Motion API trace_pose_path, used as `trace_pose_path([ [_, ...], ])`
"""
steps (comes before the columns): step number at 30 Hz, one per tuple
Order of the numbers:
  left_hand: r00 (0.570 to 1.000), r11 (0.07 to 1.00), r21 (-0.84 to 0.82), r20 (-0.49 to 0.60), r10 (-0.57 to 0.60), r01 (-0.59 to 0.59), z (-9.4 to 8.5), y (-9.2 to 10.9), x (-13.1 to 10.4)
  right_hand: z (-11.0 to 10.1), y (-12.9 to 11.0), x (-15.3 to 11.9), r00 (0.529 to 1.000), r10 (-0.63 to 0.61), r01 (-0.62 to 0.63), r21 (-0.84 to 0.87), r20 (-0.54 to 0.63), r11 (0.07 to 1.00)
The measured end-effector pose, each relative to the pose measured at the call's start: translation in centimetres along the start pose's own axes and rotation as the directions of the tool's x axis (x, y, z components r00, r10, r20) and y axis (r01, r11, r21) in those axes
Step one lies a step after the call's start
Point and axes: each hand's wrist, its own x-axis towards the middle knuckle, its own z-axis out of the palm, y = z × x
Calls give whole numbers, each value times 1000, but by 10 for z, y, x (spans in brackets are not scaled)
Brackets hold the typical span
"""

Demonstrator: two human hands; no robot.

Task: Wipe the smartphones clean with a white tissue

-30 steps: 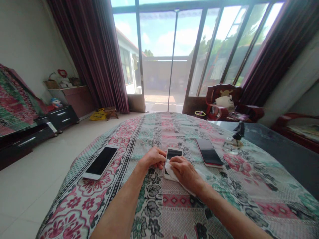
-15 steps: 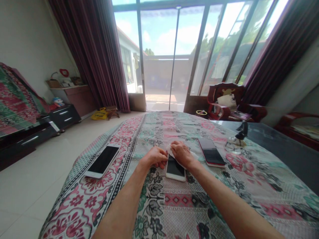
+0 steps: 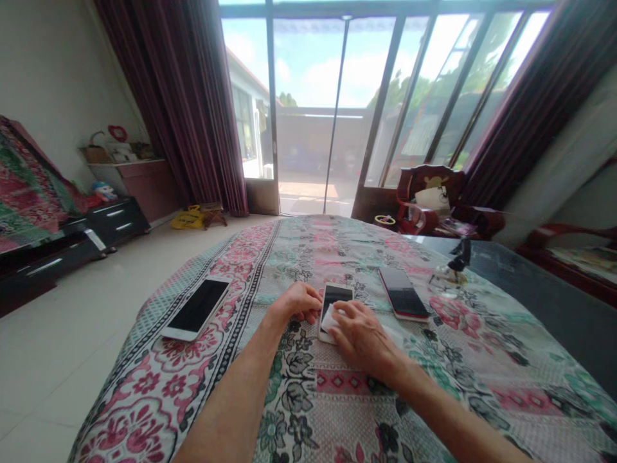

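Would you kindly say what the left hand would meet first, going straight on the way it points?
Most likely the middle phone, at its left side; the left hand may be touching it.

From afar I note right hand (image 3: 362,334) holding white tissue (image 3: 329,319) on middle phone (image 3: 337,293), left hand (image 3: 297,301) at its edge.

Beneath the fingers (image 3: 346,308) lies a cloth-covered surface (image 3: 347,415). Well ahead of them, daylight fills a glass door (image 3: 308,77) and tall windows (image 3: 407,71) between 2 purple curtains (image 3: 178,96). Beyond them, left: pale wall (image 3: 43,64), tiled floor (image 3: 53,360), black cabinet (image 3: 114,211); right: wooden chair (image 3: 409,179).
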Motion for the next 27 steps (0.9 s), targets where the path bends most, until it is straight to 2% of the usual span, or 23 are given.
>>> trace_pose_path([
  [4,1000,1000,-25,9,8,-8,-1,-2,2,6,-4,0,999,-17,20,76,-40,997],
  [8,1000,998,-57,-4,17,-17,0,-2,1,10,8,2,999,-4,10,138,-43,990],
  [15,999,998,-41,9,46,-46,0,-1,-1,19,45,34,995,88,-85,53,-56,995],
  [19,999,998,-46,11,31,-30,0,-2,0,21,53,52,992,125,-125,3,-33,992],
  [22,999,998,-45,22,47,-46,-1,-3,0,17,44,44,993,111,-110,8,-34,994],
  [27,997,996,-53,29,75,-73,0,-3,-1,10,19,2,1000,-1,4,108,-25,994],
])
